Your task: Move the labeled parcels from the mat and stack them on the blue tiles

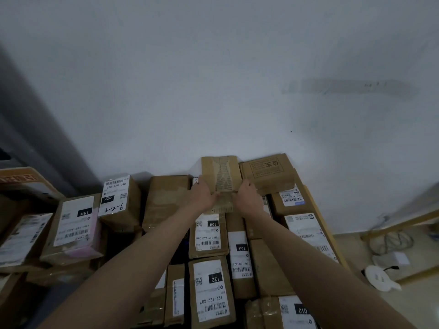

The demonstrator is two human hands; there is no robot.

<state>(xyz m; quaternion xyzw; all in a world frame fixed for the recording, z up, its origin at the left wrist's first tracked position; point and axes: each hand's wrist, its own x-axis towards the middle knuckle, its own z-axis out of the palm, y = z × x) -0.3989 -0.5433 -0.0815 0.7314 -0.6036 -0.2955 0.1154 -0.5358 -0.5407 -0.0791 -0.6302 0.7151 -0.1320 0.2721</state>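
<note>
A small brown taped parcel (pixel 219 173) is held against the wall at the back of the stack. My left hand (pixel 203 193) grips its left side and my right hand (pixel 247 195) grips its right side. It sits level with a brown box with printed characters (pixel 267 172) just to its right. Below and in front lie several labeled parcels, among them one marked 15H (pixel 209 233), one marked 122 (pixel 211 290) and one marked 150 (pixel 241 255). The blue tiles are hidden under the parcels.
To the left stand a box marked 220 (pixel 118 200) and a larger box labeled 15H (pixel 76 226). A plain brown box (pixel 166 200) sits left of my hands. On the floor at right lie a white round object (pixel 380 277) and cables. A white wall rises behind.
</note>
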